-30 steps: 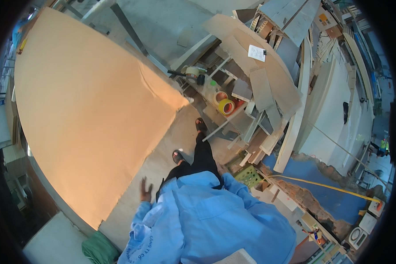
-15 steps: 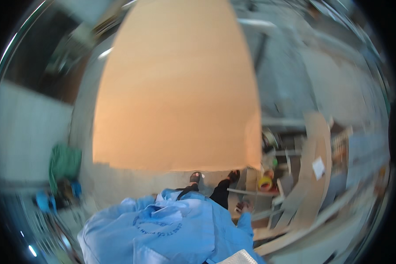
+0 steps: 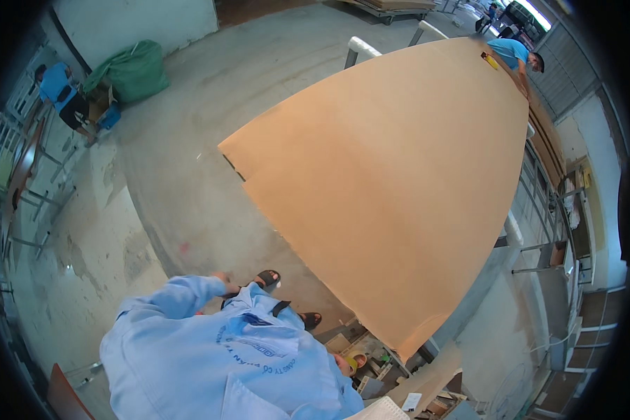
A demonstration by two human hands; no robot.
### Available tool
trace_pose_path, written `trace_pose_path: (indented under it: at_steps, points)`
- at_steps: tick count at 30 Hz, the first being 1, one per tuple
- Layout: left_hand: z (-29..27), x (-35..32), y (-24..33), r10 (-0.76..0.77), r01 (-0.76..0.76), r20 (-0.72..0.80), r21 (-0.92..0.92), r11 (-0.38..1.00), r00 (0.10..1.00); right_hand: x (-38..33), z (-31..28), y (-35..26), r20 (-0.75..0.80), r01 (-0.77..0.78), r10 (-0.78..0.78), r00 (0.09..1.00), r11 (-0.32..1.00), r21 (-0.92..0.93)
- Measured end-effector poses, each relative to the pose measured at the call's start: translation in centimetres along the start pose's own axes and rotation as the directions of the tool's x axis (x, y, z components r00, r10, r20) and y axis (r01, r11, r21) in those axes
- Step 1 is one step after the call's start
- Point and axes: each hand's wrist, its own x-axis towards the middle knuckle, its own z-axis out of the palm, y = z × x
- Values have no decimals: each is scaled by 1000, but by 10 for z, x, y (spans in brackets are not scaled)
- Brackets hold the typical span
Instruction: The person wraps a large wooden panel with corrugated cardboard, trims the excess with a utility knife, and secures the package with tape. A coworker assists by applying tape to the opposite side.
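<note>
Pale blue work shirt [image 3: 224, 364] fills the lower foreground, its two sleeves leading out from the wearer's body. Left hand [image 3: 222, 281], at the end of the raised left sleeve, lies just beside the sandalled feet [image 3: 267, 279] on the concrete floor [image 3: 175, 175]; only its knuckles show, so whether it is spread or closed cannot be told, and it holds nothing visible. Right hand [image 3: 341, 365], low at the right edge of the shirt, is mostly hidden by the sleeve; its grip cannot be told either, and it sits near the lower tip of the board.

Large tan board [image 3: 399, 182], flat and smooth, spans the centre and right of the view, running from its narrow near corner above a cluttered shelf [image 3: 378, 367] up to its far edge. A yellow tape roll [image 3: 352, 362] lies on that shelf, just beside the right hand. Metal racking [image 3: 553, 252] stands along the board's right side.

Farther off, a second person [image 3: 514, 52] in a blue shirt stands at the board's far end, with a yellow object near the top corner. At far left, a green sack [image 3: 133, 70] rests on the floor, with another seated person [image 3: 59, 87] beyond it near a white wall [image 3: 140, 21].
</note>
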Motion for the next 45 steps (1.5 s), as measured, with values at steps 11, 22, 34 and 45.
trace_pose_path:
  at_steps: [11, 22, 34, 45]
  points:
    - [-198, -128, -182, 270, -289, -167, -805, 518, 948, 41, 49, -318, 467, 400, -256, 846, 884, -240]
    - [-106, -203, 189, 527, -863, -740, -504, -25, 417, 98, 64, -456, -26, 491, -578, 816, 667, 561]
    - [-337, 0, 266, 349, -647, -696, -217, 731, 628, 163, -11, -515, 59, 346, -354, 933, 931, 116]
    - [-339, 55, 265, 767, -750, -322, -593, 294, 555, 233, -9, -556, 58, 349, -345, 937, 932, -96]
